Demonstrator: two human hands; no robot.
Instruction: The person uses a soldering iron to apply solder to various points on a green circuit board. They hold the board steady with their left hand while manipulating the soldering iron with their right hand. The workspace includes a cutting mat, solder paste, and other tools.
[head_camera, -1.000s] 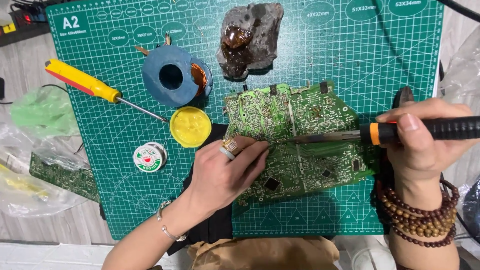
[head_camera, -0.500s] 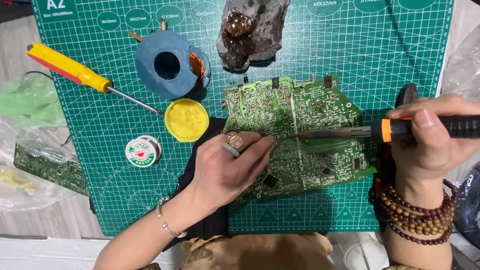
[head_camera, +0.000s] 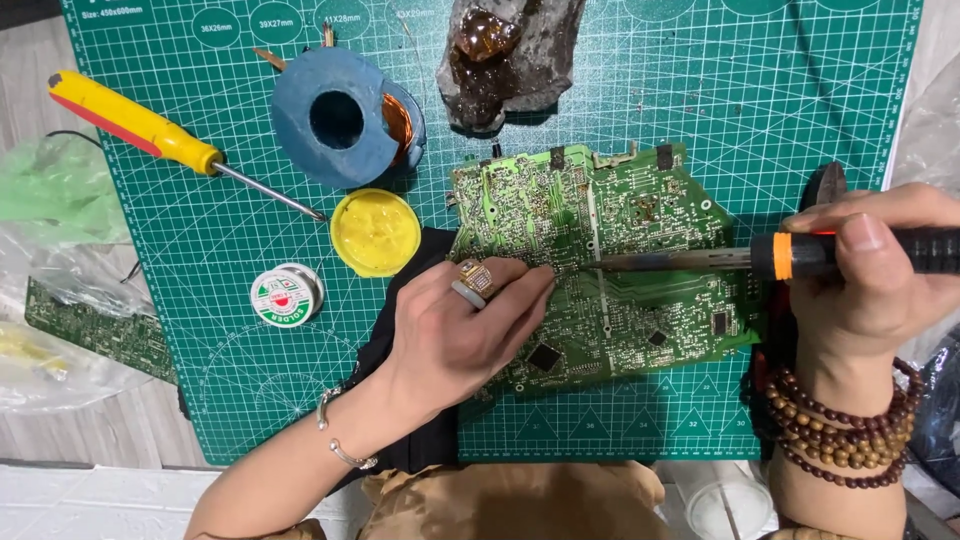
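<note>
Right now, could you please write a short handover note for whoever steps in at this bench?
Left hand: fingers pressed on the green circuit board, beside the iron's tip; whether it pinches solder wire is too small to tell.
Right hand: gripping the soldering iron by its black handle, tip lying on the board near its middle.
The board lies flat on the green cutting mat. Yellow flux tin, solder spool, blue coil and screwdriver lie left of it.
Done: iron is on the joint. Left: whether the joint has flowed cannot be seen.

Matt green circuit board (head_camera: 620, 290), metal-tipped soldering iron (head_camera: 760, 258), plastic grip
</note>
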